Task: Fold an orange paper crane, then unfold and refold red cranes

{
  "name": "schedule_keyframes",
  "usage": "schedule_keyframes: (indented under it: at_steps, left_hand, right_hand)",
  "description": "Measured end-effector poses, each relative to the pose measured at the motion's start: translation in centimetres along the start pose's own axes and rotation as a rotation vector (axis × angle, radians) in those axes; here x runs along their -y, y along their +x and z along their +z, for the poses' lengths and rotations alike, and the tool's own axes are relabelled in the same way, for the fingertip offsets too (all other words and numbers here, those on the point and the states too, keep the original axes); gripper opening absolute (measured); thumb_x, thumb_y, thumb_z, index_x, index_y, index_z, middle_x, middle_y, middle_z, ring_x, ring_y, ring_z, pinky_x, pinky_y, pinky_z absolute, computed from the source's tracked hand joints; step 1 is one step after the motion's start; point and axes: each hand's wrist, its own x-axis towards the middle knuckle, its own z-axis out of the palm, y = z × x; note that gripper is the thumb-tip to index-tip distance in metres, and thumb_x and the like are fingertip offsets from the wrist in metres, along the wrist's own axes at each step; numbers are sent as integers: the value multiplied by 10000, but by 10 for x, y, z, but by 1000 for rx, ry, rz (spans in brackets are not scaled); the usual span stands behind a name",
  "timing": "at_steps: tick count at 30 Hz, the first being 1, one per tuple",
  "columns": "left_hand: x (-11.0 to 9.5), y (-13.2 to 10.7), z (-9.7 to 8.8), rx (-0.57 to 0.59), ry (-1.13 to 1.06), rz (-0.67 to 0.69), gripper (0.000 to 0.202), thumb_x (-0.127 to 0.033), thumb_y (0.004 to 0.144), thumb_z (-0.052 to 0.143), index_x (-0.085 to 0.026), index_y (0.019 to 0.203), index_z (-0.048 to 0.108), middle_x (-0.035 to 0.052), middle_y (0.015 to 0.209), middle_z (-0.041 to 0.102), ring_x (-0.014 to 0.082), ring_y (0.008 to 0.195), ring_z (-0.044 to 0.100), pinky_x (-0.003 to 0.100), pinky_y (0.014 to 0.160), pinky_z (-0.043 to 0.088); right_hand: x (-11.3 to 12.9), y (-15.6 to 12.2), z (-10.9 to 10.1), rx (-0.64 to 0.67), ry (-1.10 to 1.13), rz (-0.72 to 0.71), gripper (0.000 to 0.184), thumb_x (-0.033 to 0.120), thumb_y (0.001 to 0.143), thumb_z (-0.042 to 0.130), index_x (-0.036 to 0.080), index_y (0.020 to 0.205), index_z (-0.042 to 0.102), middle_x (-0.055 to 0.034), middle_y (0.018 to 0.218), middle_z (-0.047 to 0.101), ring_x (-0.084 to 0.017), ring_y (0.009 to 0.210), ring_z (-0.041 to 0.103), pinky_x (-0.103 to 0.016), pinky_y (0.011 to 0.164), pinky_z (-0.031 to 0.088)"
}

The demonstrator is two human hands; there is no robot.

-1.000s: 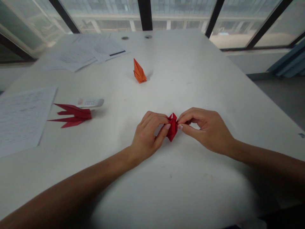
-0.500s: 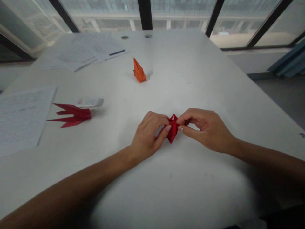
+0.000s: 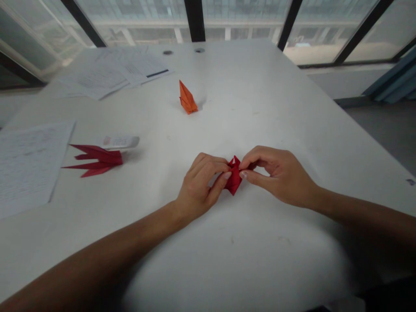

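A small red origami piece point(image 3: 234, 181) is held just above or on the white table between my two hands; whether it touches the tabletop I cannot tell. My left hand point(image 3: 204, 180) pinches its left side between thumb and fingers. On the opposite side, the thumb and index finger of my right hand point(image 3: 277, 175) close on its right edge. Two pointed tips show at its far end, and one point faces me. The fingertips hide parts of both sides.
An orange folded paper figure point(image 3: 187, 99) stands farther back. To the left lies a dark red folded paper piece point(image 3: 102, 161) with several long points, beside a white eraser-like block point(image 3: 121, 141). Written sheets point(image 3: 29, 164) and printed papers point(image 3: 97, 78) cover the left side. Windows border the table point(image 3: 260, 242).
The red origami piece looks slightly wider across its near part, with its surface turned a little. Both hands keep their pinch. The whole view has shifted slightly.
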Motion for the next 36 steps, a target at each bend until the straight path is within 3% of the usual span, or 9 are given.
schedule_keyframes:
  at_steps: [6,11,17,21,25,30,36]
  left_hand:
    - [0,0,-1,2,5,-44,47,-171,972,622,-213,992,620,38,931,732,165,862,668,342,814,538]
    - [-1,1,-1,21,-25,-69,37,-181,976,626,-213,993,622,47,932,729,167,868,659,342,805,547]
    - [0,2,-2,19,-58,-107,31,-174,971,632,-199,987,624,44,929,713,154,861,645,314,791,544]
    - [2,1,-2,4,-75,-209,27,-214,991,611,-196,973,621,42,939,695,139,818,631,285,740,541]
    - [3,0,-1,0,-87,-231,43,-223,997,603,-197,967,620,39,928,691,137,810,630,277,732,543]
    - [3,0,-1,8,-75,-211,51,-248,997,612,-203,977,624,44,946,703,142,808,637,287,731,547]
    - [4,0,-2,12,-63,-188,26,-229,987,627,-203,983,626,42,950,704,144,827,635,293,760,543]
  right_hand:
    - [0,0,-2,1,-166,-95,61,196,909,722,233,958,724,1,900,758,-155,769,682,-297,758,548]
    - [-3,-2,0,-56,-233,-72,48,226,909,712,233,954,696,7,873,750,-160,772,681,-289,750,541]
    - [-6,-1,2,-14,-131,-73,37,210,928,668,232,957,668,-3,889,713,-162,799,653,-304,780,536]
    - [-8,1,0,-111,5,-3,73,220,962,619,231,1023,657,-25,966,698,-179,873,662,-316,769,532]
    - [-7,2,-1,-104,-53,-42,122,273,934,686,234,1049,674,-28,973,696,-183,865,653,-336,798,531]
    - [-7,2,1,-17,-169,-105,62,249,910,716,231,968,701,-26,921,713,-179,817,640,-339,777,524]
    - [-9,2,3,-51,-197,-117,66,172,915,674,220,872,687,-11,839,699,-160,761,636,-311,734,505]
